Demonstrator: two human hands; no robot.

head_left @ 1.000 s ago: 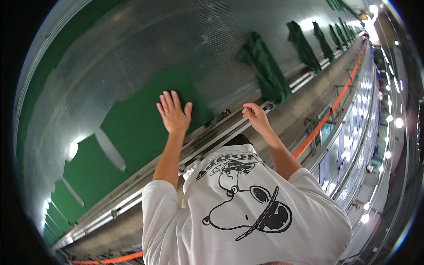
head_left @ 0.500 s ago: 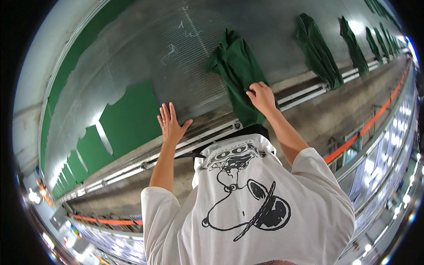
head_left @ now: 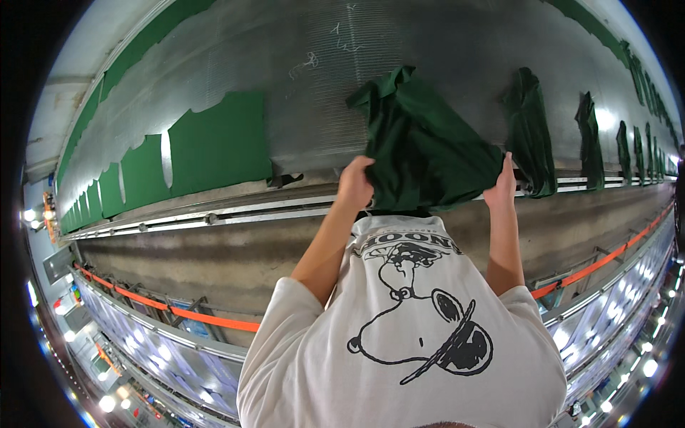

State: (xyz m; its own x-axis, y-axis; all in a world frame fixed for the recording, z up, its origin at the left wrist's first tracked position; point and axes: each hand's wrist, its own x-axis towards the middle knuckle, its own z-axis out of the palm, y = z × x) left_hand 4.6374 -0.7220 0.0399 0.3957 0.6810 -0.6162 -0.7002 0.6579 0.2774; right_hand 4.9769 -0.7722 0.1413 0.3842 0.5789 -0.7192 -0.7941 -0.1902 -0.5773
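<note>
A dark green piece of fabric (head_left: 428, 143) is spread between my two hands, its near edge lifted at the front of the long grey table (head_left: 307, 135). My left hand (head_left: 355, 184) grips its left near corner, fingers curled in behind the cloth. At the right near corner, my right hand (head_left: 501, 181) pinches the edge. The far end of the fabric lies crumpled on the table surface. To the left, a flat bright green panel of cloth (head_left: 221, 135) lies smooth on the table.
Several bunched green cloths, the nearest being a folded one (head_left: 529, 135), lie in a row to the right. A metal rail (head_left: 214, 217) runs along the table's front edge. Behind me stretches an orange strip (head_left: 214, 319). Loose white threads (head_left: 305, 64) lie on the table.
My left hand has left the table surface and taken hold of the fabric's left corner. My right hand has moved right, and the bunched fabric is now opened wide.
</note>
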